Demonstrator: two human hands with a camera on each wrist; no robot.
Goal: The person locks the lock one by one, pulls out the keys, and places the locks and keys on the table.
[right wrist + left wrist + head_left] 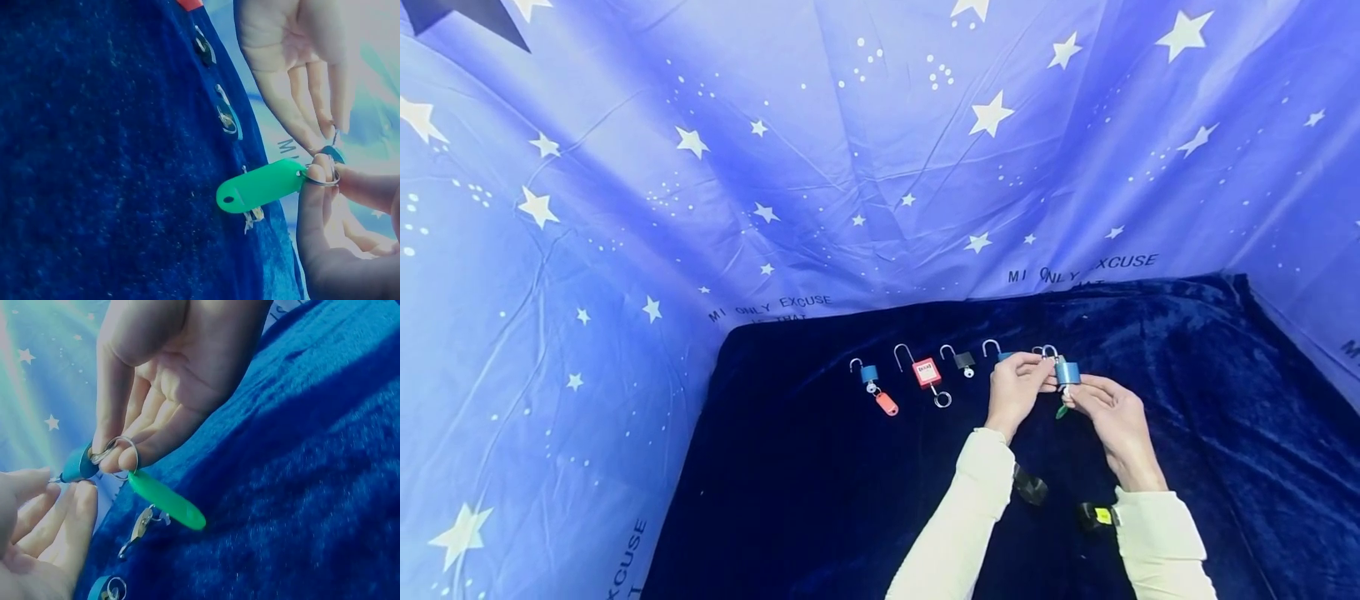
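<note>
Blue padlock (1067, 372) between both hands (1063, 398)

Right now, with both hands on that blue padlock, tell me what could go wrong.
The blue padlock is held in the air only by fingertips of the left hand and right hand; it might slip onto the velvet cloth. The dangling green key tag could swing and snag the padlocks lying below.
</note>
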